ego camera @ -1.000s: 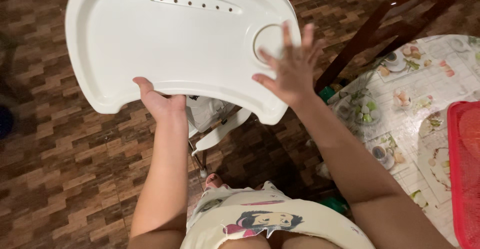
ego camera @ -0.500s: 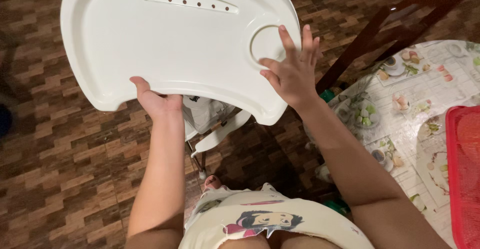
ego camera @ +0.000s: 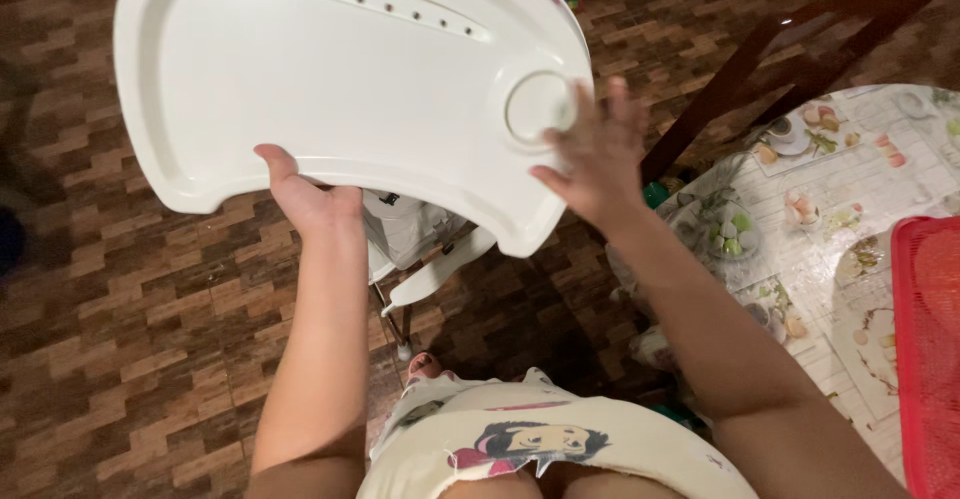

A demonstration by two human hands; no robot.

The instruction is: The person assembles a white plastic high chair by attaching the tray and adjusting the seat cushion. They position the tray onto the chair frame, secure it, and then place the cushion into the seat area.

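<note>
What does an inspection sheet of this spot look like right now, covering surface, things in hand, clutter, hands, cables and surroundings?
Surface: brown parquet-pattern floor; round table with a printed food-pattern cloth at right.
Things in hand: white plastic high-chair tray, held up, round cup recess near the right hand.
Clutter: red plastic tray on the table's right edge.
Hands: left hand grips the tray's near rim; right hand, blurred, fingers spread at its right edge.
Cables: nothing seen.
Surroundings: white high-chair frame below the tray; dark wooden chair beyond.
</note>
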